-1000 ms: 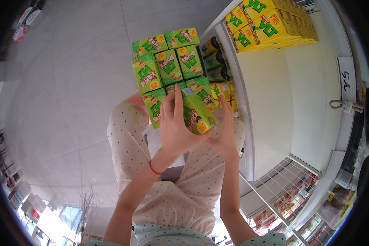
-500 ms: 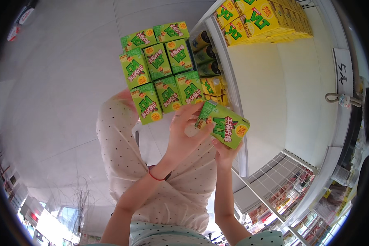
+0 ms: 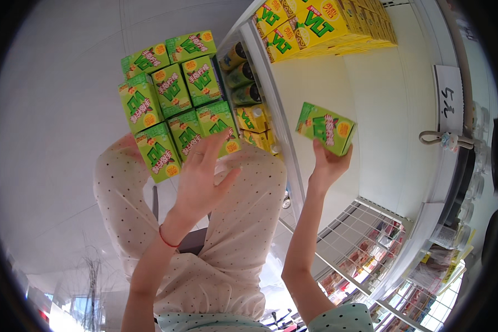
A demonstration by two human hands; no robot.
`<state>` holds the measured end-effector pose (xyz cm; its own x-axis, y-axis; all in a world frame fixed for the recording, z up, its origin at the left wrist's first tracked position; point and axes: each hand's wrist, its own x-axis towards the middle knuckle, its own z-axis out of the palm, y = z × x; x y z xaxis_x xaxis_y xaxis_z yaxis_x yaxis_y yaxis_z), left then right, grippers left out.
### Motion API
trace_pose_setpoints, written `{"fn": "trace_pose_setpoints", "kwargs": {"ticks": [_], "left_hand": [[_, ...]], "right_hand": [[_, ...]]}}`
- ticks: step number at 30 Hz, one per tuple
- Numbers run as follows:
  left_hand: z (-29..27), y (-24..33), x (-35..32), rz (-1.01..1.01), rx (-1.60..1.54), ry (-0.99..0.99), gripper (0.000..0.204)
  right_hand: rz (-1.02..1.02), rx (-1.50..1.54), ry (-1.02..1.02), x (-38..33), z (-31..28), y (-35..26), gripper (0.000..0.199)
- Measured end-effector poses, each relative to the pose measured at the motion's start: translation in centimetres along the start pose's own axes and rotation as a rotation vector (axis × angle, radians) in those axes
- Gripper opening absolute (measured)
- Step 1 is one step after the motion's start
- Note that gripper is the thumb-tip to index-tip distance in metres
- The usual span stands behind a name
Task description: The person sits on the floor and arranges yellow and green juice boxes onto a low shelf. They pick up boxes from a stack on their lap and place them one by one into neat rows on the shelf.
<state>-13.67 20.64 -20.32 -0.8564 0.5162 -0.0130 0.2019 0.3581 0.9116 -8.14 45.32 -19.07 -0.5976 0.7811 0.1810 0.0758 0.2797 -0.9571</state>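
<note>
A green drink carton pack [image 3: 326, 128] is held up by my right hand [image 3: 331, 166], its fingers round the lower end, over the white shelf. My left hand [image 3: 199, 174] has its fingers stretched out and spread, holding nothing. Its fingertips reach over the near right packs of a stack of green drink cartons [image 3: 171, 88]; I cannot tell whether they touch. Several packs make up this stack, in rows above my knees. What the stack rests on is hidden beneath it.
Yellow drink cartons [image 3: 321, 27] stand stacked at the shelf's far end. Below the white shelf [image 3: 337, 83], a lower level holds dark-topped bottles [image 3: 242, 74] and smaller yellow cartons [image 3: 253, 119]. A white wire rack [image 3: 359, 232] stands nearer right. A price tag [image 3: 447, 99] hangs on the shelf edge.
My right hand has carried the green pack away from the stack, over the shelf. My left hand has let go of it and moved left, toward the stack. The whole view has shifted.
</note>
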Motion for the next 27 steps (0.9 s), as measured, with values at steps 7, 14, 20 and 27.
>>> {"fn": "trace_pose_setpoints", "kwargs": {"ticks": [7, 14, 20, 27], "left_hand": [[1.1, -1.7, 2.9, 0.021, 0.475, -0.062, 0.111], [2.8, -4.1, 2.8, -0.059, 0.539, 0.005, 0.117], [2.9, -4.0, 3.3, -0.101, 0.523, 0.022, 0.116], [2.7, -3.6, 3.6, -0.080, 0.474, 0.030, 0.112]], "right_hand": [[-0.155, -0.389, -0.023, 18.9, -2.9, 8.6, 0.049], [0.176, -0.822, -0.075, 28.1, -3.5, 9.8, 0.040], [0.209, -0.591, -0.115, 30.5, -3.5, 9.5, 0.031], [0.238, -0.607, -0.058, 30.6, -1.1, 9.1, 0.032]]}}
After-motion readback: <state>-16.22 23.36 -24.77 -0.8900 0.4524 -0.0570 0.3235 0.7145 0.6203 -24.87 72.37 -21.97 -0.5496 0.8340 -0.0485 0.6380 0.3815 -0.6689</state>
